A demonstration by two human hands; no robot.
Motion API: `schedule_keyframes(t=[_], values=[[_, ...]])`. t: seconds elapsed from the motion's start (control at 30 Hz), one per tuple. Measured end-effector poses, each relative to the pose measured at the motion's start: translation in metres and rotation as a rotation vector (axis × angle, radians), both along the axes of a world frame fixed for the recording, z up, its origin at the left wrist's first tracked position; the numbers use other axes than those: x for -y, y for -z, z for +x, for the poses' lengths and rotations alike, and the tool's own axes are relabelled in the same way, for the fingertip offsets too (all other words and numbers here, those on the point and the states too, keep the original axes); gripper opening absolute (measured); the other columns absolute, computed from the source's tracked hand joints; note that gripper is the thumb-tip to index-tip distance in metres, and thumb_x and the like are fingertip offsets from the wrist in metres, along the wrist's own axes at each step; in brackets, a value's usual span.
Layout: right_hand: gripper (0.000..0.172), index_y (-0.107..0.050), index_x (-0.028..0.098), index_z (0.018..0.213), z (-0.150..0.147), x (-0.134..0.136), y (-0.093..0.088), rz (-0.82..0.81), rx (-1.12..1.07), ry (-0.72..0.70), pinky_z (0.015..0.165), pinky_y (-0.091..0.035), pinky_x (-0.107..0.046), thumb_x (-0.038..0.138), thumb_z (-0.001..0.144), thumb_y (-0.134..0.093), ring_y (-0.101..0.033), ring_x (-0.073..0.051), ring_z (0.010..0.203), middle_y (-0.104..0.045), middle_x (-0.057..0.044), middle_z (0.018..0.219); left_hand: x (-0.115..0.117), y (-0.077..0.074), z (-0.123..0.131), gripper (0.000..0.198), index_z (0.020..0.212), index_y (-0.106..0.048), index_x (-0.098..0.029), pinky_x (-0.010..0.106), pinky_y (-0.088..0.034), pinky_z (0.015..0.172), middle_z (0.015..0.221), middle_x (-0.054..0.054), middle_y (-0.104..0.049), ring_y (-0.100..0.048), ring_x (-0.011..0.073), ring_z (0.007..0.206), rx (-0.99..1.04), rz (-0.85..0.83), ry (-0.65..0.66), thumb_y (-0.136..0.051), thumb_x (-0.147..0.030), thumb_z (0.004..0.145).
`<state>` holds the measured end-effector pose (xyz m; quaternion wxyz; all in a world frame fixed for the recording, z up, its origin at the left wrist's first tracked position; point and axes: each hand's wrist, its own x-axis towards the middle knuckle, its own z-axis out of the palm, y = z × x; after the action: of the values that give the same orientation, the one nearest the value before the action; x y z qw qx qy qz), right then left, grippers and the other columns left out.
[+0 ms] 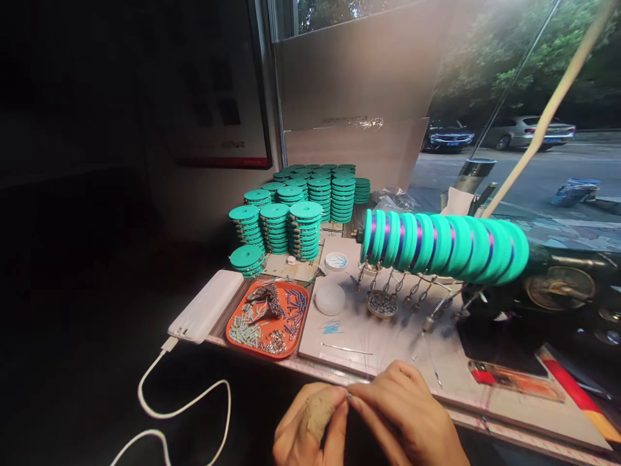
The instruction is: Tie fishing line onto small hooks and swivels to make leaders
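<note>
My left hand (310, 427) and my right hand (410, 417) meet at the bottom of the view, just in front of the table edge. Both pinch together at one spot, fingertips touching around something tiny that I cannot make out. A beige wrap covers my left thumb. Ahead of them lies a white work board (359, 330) with thin lines and small bits on it. Above the board a row of teal spools (441, 243) sits on a horizontal rod, with small springs and lines hanging down from them.
An orange tray (266, 320) of small tubes and metal parts lies left of the board. A white power bank (206, 314) with a cable sits further left. Stacks of teal spools (295, 207) stand behind. A small dish (381, 304), two white lids and a red lighter (481, 373) are nearby.
</note>
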<state>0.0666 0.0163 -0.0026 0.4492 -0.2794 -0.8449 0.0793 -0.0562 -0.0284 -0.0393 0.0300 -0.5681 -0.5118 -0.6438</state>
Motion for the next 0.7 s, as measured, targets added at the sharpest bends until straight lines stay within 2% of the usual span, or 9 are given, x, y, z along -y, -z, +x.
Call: schedule_keyframes(t=[0.17,0.27,0.37,0.43,0.57,0.7], values=[[0.015,-0.06,0.017,0.081,-0.001,-0.002,0.003,0.028,0.018,0.045,0.066,-0.04,-0.028,0.013,0.086,-0.046,-0.053,-0.01,0.05,-0.06,0.003,0.059,-0.008,0.002,-0.002,0.039,0.105,-0.058,-0.024,0.025,-0.056,0.057,0.071,0.0,-0.069,-0.066,0.016,0.062,-0.135,-0.004,0.019,-0.056,0.0,0.074],[0.015,-0.058,0.018,0.078,-0.001,-0.003,0.002,-0.002,0.012,0.062,0.066,-0.041,-0.028,0.012,0.085,-0.046,-0.052,-0.01,0.05,-0.056,0.003,0.057,-0.013,0.0,-0.008,0.042,0.112,-0.054,-0.021,0.026,-0.056,0.059,0.075,0.004,-0.071,-0.067,0.0177,0.065,-0.327,0.044,0.134,-0.056,0.0,0.075],[0.014,-0.055,0.018,0.078,0.0,-0.006,0.004,-0.025,-0.01,0.083,0.066,-0.041,-0.029,0.01,0.083,-0.045,-0.051,-0.01,0.05,-0.056,0.003,0.058,-0.017,-0.004,-0.016,0.039,0.113,-0.053,-0.018,0.026,-0.056,0.067,0.083,0.007,-0.071,-0.067,0.0181,0.073,-0.368,-0.084,0.2,-0.052,-0.002,0.077],[0.013,-0.054,0.019,0.08,0.002,-0.008,0.006,-0.058,0.004,0.072,0.066,-0.041,-0.03,0.01,0.083,-0.046,-0.052,-0.011,0.052,-0.057,0.003,0.06,-0.018,-0.007,-0.02,0.033,0.109,-0.055,-0.018,0.027,-0.055,0.07,0.085,0.007,-0.068,-0.065,0.018,0.078,-0.339,-0.187,0.17,-0.052,-0.005,0.079],[0.012,-0.054,0.02,0.084,0.006,-0.01,0.011,-0.095,0.044,0.027,0.07,-0.04,-0.031,0.009,0.083,-0.049,-0.054,-0.011,0.055,-0.059,0.003,0.064,-0.019,-0.012,-0.02,0.013,0.087,-0.061,-0.021,0.029,-0.052,0.07,0.095,0.008,-0.054,-0.06,0.0185,0.082,-0.261,-0.314,0.142,-0.051,-0.015,0.082],[0.013,-0.055,0.02,0.084,0.006,-0.011,0.009,-0.083,0.046,0.031,0.067,-0.04,-0.029,0.009,0.082,-0.049,-0.054,-0.012,0.057,-0.059,0.003,0.064,-0.02,-0.013,-0.017,0.015,0.078,-0.057,-0.02,0.032,-0.049,0.074,0.1,0.009,-0.049,-0.056,0.0204,0.089,-0.24,-0.36,0.166,-0.045,-0.012,0.084]])
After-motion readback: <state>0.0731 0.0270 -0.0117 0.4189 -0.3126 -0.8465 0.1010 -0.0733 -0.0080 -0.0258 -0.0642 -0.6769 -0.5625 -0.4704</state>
